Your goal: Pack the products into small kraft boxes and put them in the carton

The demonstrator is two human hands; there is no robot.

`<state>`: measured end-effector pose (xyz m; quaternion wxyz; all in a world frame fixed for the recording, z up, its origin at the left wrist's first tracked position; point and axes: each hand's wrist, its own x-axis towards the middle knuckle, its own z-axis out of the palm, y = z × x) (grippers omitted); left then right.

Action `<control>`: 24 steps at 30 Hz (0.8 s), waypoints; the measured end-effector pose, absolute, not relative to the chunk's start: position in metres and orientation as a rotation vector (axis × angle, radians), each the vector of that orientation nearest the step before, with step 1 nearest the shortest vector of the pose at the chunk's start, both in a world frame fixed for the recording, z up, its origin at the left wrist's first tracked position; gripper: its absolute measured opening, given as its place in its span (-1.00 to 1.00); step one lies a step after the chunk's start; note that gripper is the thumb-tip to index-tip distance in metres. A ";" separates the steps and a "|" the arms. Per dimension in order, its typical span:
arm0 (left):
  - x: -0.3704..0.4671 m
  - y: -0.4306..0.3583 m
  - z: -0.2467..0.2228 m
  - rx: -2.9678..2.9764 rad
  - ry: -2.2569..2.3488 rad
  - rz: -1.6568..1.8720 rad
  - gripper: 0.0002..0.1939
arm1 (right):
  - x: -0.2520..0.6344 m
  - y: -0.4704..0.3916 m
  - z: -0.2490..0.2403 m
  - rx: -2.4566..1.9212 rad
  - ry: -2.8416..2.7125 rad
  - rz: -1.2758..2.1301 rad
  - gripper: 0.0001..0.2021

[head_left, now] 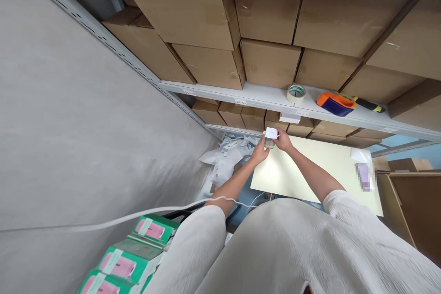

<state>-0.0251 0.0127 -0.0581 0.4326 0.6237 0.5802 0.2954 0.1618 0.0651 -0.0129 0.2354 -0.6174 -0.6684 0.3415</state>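
Note:
Out in front of me, above the near-left part of the table, a small green box (269,144) with a pink panel is between my two hands. A white square piece (271,133) with faint reddish print lies against its far end; I cannot tell if it is stuck on. My left hand (261,150) is closed on the box's left side, thumb on the near face. At the right side, my right hand (284,141) is closed, its fingertips at the edge of the box and the white piece.
Cardboard boxes (270,64) fill the shelves ahead. On the shelf edge are a tape roll (296,93), an orange-and-blue tool (336,103) and a black-and-yellow tool (369,104). Pale table (310,165) below; green boxes (119,264) lower left; white cable (138,215); crumpled plastic (223,165).

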 end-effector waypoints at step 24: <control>-0.004 -0.019 0.008 1.650 1.444 0.971 -0.31 | 0.229 0.010 0.026 -1.739 -1.761 0.875 -0.37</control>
